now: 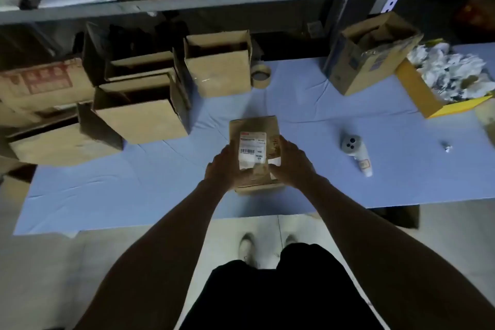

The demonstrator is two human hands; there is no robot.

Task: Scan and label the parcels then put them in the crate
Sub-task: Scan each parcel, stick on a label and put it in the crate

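Note:
A small brown cardboard parcel (pixel 254 126) sits at the middle of the blue-covered table (pixel 134 190). A white shipping label (pixel 252 150) with a barcode lies on its top. My left hand (pixel 222 169) grips the parcel's left side. My right hand (pixel 290 166) grips its right side, the thumb on the top near the label's corner. A grey and white handheld scanner (pixel 355 153) lies on the table to the right of the parcel, apart from both hands.
Several open cardboard boxes (pixel 144 115) stand at the left and back of the table. A tape roll (pixel 260 75) sits behind the parcel. At back right are an open box (pixel 369 53) and a yellow box of crumpled paper (pixel 439 88). Shelving (pixel 187 2) runs above.

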